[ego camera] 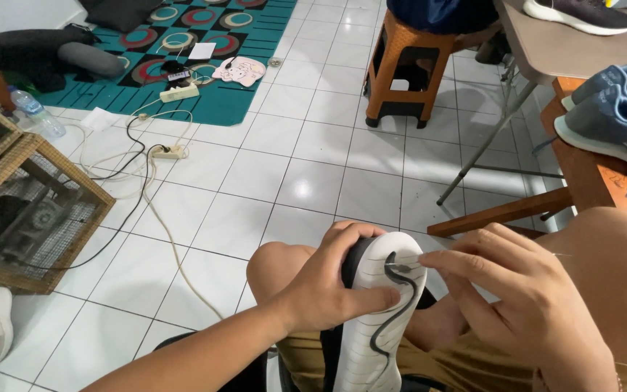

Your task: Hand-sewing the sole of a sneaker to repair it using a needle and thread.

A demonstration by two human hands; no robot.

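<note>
Both hands (328, 290) on upturned shoe sole (379, 327), toe edge.

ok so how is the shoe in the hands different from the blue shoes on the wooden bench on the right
The shoe in the hands is turned sole up, showing a white sole with a dark wavy line; the blue shoes sit upright, showing grey-blue uppers with white soles below. The held shoe is gripped by the left hand, with the right hand at its tip; the blue shoes rest untouched on the wooden bench. Both look like sports shoes.
</note>
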